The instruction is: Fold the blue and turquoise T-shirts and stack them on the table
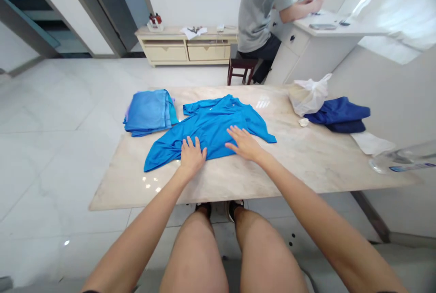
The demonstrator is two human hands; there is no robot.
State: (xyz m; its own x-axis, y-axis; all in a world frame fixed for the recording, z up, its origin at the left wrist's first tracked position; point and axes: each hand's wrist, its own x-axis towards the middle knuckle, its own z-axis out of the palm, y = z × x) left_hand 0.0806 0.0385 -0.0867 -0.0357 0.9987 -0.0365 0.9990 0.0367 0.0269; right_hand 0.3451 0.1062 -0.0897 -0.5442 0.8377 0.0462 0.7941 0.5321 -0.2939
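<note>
Pale marble floor tiles (51, 116) spread beneath a long cream-veined stone bench (136, 188), and the seated person's bare thighs (195, 256) show at the bottom of the view, with dark shoes (235, 209) just beyond them. Both arms reach forward onto a bright blue short-sleeved shirt (207, 129), which lies spread and slightly askew in the middle of the bench. The left hand (191, 156) rests palm down on the near part of the shirt, its fingers (188, 144) apart and flat on the cloth, while the right hand (245, 144) lies the same way just to its right, fingers (235, 135) spread and clamped on nothing. Just left of the shirt sits a folded stack of lighter blue fabric (148, 112). To the right, on the far side of the bench, are a knotted white plastic bag (308, 95), a dark navy garment (337, 113) and a small white crumpled scrap (303, 122); a white sheet (371, 143) and a clear plastic bottle (405, 159) lie nearer the right edge. Beyond the bench, a co-worker in a grey T-shirt (257, 9) faces a white desk (327, 43), beside a dark red wooden stool (241, 68). Against the far wall stands a low cream cabinet with drawers (184, 52).
</note>
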